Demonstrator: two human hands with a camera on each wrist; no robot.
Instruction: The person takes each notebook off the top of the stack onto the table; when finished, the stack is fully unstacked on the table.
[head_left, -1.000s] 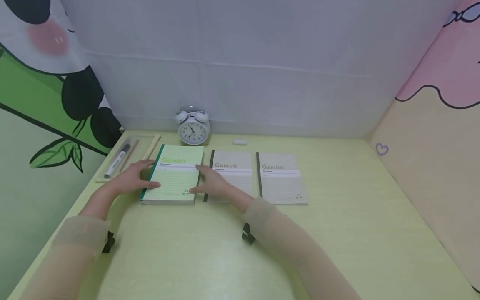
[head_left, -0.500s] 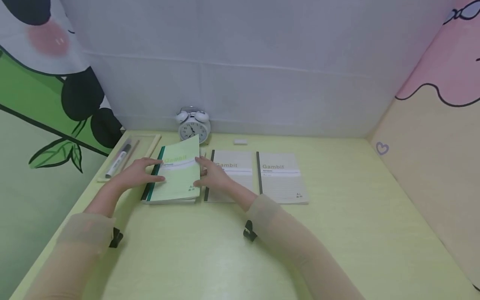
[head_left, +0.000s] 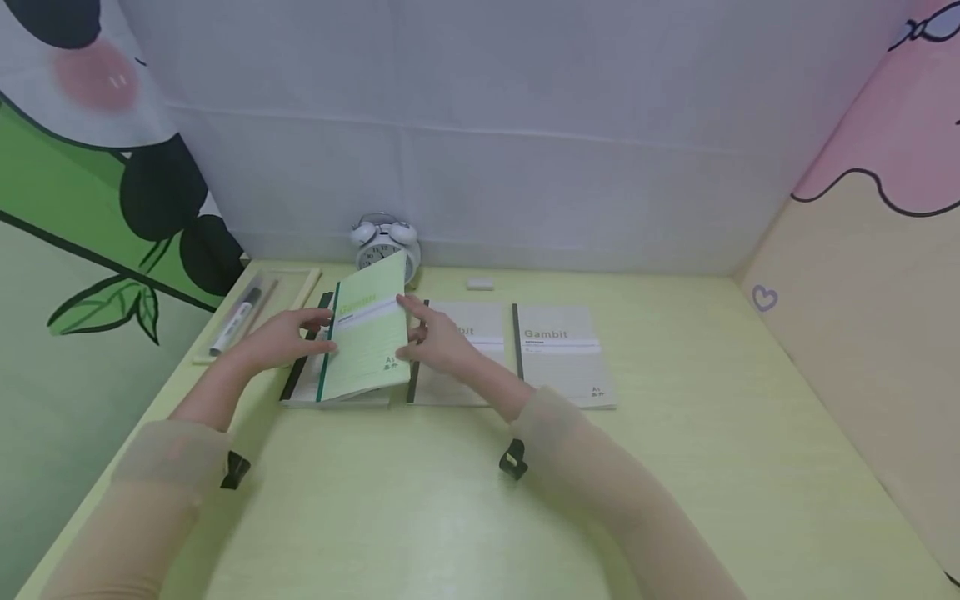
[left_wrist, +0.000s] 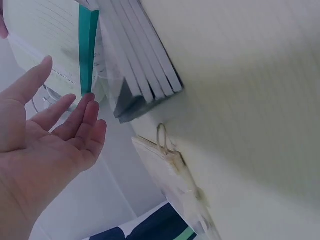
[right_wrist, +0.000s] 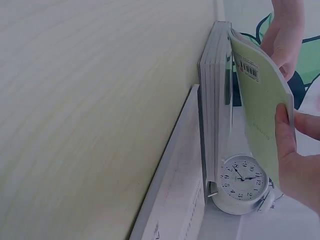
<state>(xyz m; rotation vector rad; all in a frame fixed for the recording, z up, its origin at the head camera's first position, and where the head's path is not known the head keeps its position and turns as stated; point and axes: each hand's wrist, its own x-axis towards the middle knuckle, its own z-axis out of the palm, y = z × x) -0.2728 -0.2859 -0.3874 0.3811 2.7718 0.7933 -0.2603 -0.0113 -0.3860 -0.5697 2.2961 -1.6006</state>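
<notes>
A green notebook (head_left: 367, 333) with a teal spine is tilted up over a stack of several grey notebooks (head_left: 298, 383). My right hand (head_left: 442, 340) pinches its right edge, as the right wrist view also shows, with a finger (right_wrist: 284, 127) lying on the green back cover. At the spine side is my left hand (head_left: 281, 340), its fingers loosely bent. In the left wrist view, the fingertips of the left hand (left_wrist: 60, 125) are right at the teal spine (left_wrist: 87, 50), and the thumb stands apart. Dark spines show on the stack (left_wrist: 150, 75) below.
Two grey notebooks lie to the right, one (head_left: 480, 383) partly behind my right hand, the other (head_left: 566, 367) fully visible. A white alarm clock (head_left: 366, 237) stands behind the green notebook. A tray (head_left: 309, 287) with a marker (head_left: 234, 329) sits at left, and an eraser (head_left: 480, 284) at the back.
The green notebook has been lifted off the stack, tilting up and shifting right, which uncovers a grey notebook with a dark spine. Both hands have moved slightly right with it.
</notes>
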